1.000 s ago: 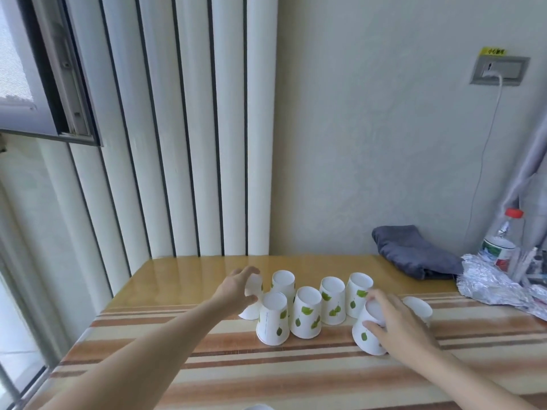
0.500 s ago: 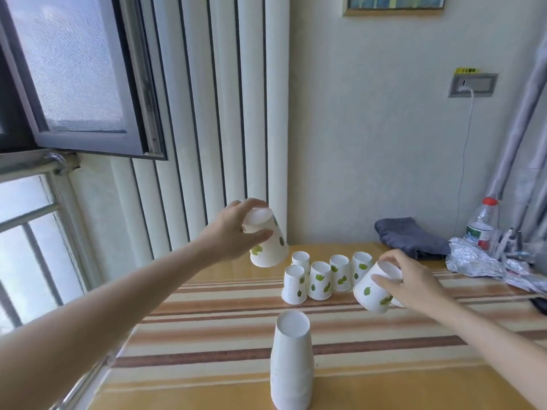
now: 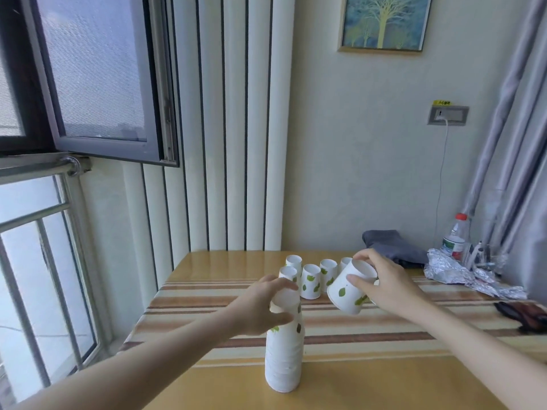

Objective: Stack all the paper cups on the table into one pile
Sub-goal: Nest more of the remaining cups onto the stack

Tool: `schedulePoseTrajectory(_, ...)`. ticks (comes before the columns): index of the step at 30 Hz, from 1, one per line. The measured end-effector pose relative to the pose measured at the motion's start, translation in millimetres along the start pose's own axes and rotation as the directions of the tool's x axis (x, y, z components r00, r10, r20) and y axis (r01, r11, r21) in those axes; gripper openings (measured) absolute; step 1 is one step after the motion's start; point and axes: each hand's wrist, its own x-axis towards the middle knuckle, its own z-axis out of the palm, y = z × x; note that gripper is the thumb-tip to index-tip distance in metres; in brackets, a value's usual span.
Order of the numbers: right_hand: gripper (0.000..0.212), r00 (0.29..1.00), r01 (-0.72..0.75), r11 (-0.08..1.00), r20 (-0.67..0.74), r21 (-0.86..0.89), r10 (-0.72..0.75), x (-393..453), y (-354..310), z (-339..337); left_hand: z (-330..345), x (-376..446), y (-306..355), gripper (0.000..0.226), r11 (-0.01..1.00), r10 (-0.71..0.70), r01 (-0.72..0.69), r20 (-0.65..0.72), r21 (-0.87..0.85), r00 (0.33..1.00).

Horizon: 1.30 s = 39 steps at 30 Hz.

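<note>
A tall pile of upside-down white paper cups (image 3: 283, 362) stands near the table's front edge. My left hand (image 3: 260, 309) grips an upside-down leaf-printed cup (image 3: 286, 303) sitting on top of that pile. My right hand (image 3: 381, 285) holds another leaf-printed cup (image 3: 347, 291), tilted, in the air to the right of the pile. Behind them several upside-down cups (image 3: 310, 281) stand in a group on the table (image 3: 370, 374); my right hand and its cup partly hide the ones at the right.
At the back right lie a dark grey cloth (image 3: 393, 247), crumpled foil (image 3: 461, 273) and a plastic bottle (image 3: 455, 236). A dark object (image 3: 524, 315) rests at the right edge. An open window (image 3: 97, 84) and its railing are on the left.
My left hand carried its cup from up high down onto the pile. My right hand lifted its cup off the table and brought it nearer the pile. The view tilted upward.
</note>
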Motion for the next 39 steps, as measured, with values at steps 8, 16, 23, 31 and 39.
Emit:
schedulePoseTrajectory(8, 0.026, 0.978, 0.174, 0.981, 0.103, 0.084, -0.182, 2, -58, 3, 29, -28, -45, 0.089, 0.954, -0.145, 0.153, 0.052, -0.258, 0.988)
schedulePoseTrajectory(16, 0.032, 0.909, 0.292, 0.954, 0.33, -0.063, -0.256, 0, -87, 44, 24, -94, -120, 0.059, 0.876, -0.422, 0.421, 0.05, -0.236, 0.905)
schedulePoseTrajectory(23, 0.036, 0.873, 0.26, 0.962, 0.446, -0.079, -0.199, -16, -72, 79, 20, -93, -129, 0.051, 0.885, -0.398, 0.399, 0.057, -0.239, 0.916)
schedulePoseTrajectory(31, 0.032, 0.97, 0.034, 0.997, 0.241, -0.076, -0.015, 42, -23, 63, 11, 6, -99, 0.048, 0.95, -0.284, 0.282, 0.0, -0.137, 0.959)
schedulePoseTrajectory(39, 0.057, 0.946, -0.079, 0.83, 0.222, -0.552, 0.237, 100, 98, 46, 43, 156, -90, 0.057, 0.963, -0.268, 0.266, -0.071, -0.03, 0.961)
